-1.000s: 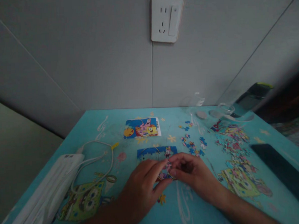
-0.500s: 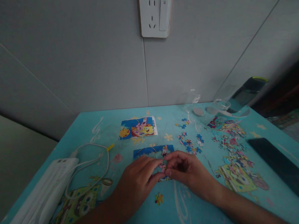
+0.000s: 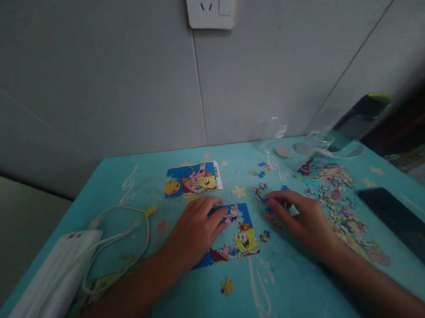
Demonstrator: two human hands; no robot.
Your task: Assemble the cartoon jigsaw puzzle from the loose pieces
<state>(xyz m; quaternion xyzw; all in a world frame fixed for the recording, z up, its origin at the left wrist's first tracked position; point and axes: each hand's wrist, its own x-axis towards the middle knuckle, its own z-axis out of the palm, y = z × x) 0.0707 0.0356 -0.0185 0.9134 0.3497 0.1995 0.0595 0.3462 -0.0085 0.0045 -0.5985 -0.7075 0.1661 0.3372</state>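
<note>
The partly assembled jigsaw puzzle (image 3: 245,238), a cartoon picture with a blue border, lies in front of me. My left hand (image 3: 198,228) is open over its left side, fingers stretched out and covering part of it. My right hand (image 3: 303,216) is to the right, among loose blue puzzle pieces (image 3: 260,190). Its thumb and index fingertips come close together at these pieces; whatever is between them is too small to make out. One loose puzzle piece (image 3: 264,237) sits just right of the puzzle, and a yellow puzzle piece (image 3: 227,286) lies below it.
A picture card (image 3: 194,179) lies behind the puzzle. More pieces are heaped in a pile (image 3: 337,197) at the right, beside a dark flat slab (image 3: 403,229). A white power strip (image 3: 55,281) with a cable (image 3: 147,238) is at the left. Clear plastic containers (image 3: 320,139) stand at the back right.
My hands were together over the puzzle and have parted. The right hand has moved right to the loose pieces; the left has opened onto the puzzle. The view has tilted down slightly.
</note>
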